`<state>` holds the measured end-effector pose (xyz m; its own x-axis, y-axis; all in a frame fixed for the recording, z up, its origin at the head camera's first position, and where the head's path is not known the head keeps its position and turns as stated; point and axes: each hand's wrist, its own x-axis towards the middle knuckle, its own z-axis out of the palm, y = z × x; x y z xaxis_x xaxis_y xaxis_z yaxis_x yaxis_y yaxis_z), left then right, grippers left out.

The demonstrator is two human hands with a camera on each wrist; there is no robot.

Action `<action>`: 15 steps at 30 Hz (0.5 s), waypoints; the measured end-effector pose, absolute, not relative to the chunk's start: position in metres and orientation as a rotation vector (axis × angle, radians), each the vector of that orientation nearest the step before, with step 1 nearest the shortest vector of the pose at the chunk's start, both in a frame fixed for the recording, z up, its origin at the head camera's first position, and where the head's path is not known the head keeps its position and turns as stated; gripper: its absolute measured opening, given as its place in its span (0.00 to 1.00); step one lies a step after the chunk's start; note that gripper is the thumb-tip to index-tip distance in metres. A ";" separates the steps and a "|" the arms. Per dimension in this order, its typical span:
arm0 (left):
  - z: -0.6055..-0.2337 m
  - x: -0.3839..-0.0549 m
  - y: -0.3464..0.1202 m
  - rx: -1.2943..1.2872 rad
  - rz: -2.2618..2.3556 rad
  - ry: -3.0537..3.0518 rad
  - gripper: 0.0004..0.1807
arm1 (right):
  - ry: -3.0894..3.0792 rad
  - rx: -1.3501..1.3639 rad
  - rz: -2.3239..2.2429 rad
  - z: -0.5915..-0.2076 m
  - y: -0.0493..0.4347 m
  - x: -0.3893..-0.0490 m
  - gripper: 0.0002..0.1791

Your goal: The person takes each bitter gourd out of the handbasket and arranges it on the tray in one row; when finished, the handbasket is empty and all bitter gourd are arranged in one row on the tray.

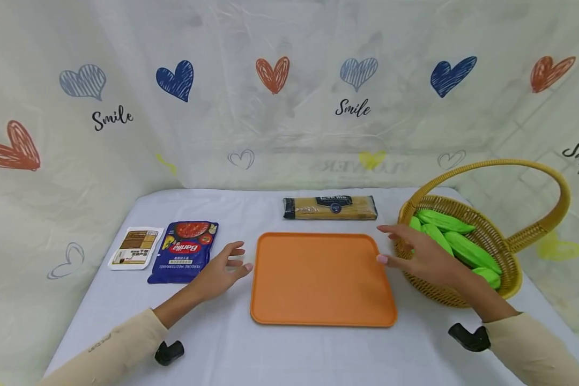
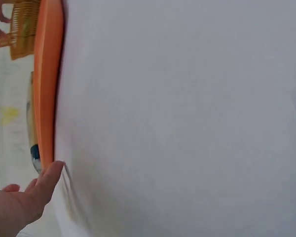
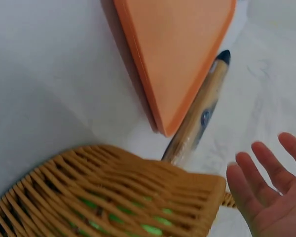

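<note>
An orange rectangular tray [image 1: 323, 279] lies on the white tablecloth between my two hands. My left hand [image 1: 222, 272] is held just off the tray's left side, its fingers loosely bent and nothing in them. Close by on its left is a blue Barilla sauce pouch [image 1: 185, 252]. My right hand [image 1: 422, 254] hovers at the tray's right side, overlapping the near-left rim of a wicker basket [image 1: 434, 292]. Spread, empty fingers [image 3: 249, 182] show beside the basket in the right wrist view. Bright green, ridged, elongated pieces [image 1: 470, 249] fill the basket, partly covered by that hand.
Behind the tray lies a pack of spaghetti [image 1: 330, 208]. A small white-edged packet [image 1: 136, 248] with a brown label sits at the far left. The basket's tall handle [image 1: 492, 162] arches up on the right. A heart-printed cloth [image 1: 309, 123] hangs behind the table.
</note>
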<state>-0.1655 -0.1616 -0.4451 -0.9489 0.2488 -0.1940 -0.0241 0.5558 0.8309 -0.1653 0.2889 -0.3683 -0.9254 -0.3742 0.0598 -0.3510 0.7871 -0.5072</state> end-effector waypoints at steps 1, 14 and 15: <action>-0.446 -0.166 -0.161 0.146 1.388 2.465 0.39 | 2.922 -0.593 -0.846 -0.367 0.292 -0.166 0.36; -0.456 -0.174 -0.157 -0.069 1.687 2.164 0.39 | 2.845 -0.612 -0.957 -0.347 0.337 -0.173 0.23; -0.457 -0.174 -0.156 -0.063 1.698 2.145 0.39 | 2.848 -0.606 -0.954 -0.345 0.340 -0.173 0.23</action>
